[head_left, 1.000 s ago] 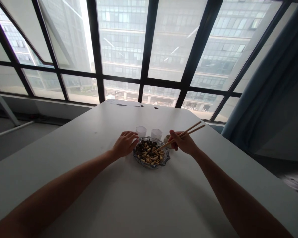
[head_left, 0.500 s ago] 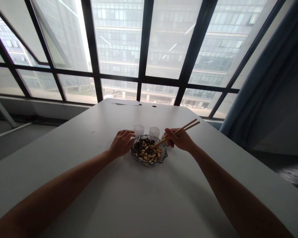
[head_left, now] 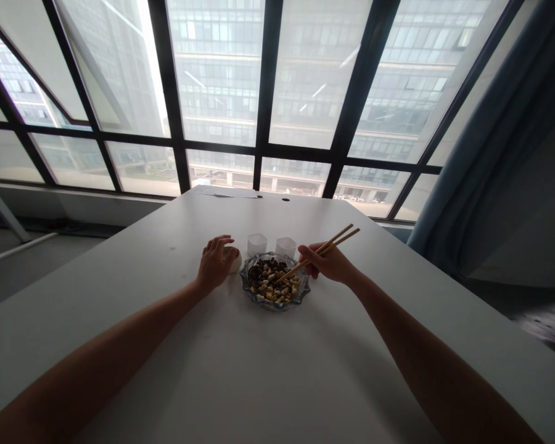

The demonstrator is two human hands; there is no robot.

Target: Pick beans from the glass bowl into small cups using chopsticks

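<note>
A clear glass bowl with a scalloped rim (head_left: pixel 300 300) stands on the table, holding a mix of pale peanut-like pieces and darker bits. My right hand (head_left: pixel 329 264) is closed round a pair of wooden chopsticks (head_left: pixel 341 237), their tips down among the pieces in the bowl. To the left of the bowl, my left hand (head_left: pixel 215 264) is open, fingers spread, beside a pale round object (head_left: pixel 235 261). The hand partly covers this object, and I cannot tell whether it touches it. Two small translucent cups, a left one (head_left: pixel 256 245) and a right one (head_left: pixel 285 246), stand just behind the bowl.
The white table (head_left: pixel 259 382) runs away from me towards large dark-framed windows (head_left: pixel 222 80). A sheet of paper (head_left: pixel 224 192) lies at its far edge. On the right hangs a blue curtain (head_left: pixel 481 148).
My left hand has drawn back leftward from the bowl's rim, and a pale round object now shows beside it. My right hand and the chopsticks have shifted slightly left, tips still in the bowl.
</note>
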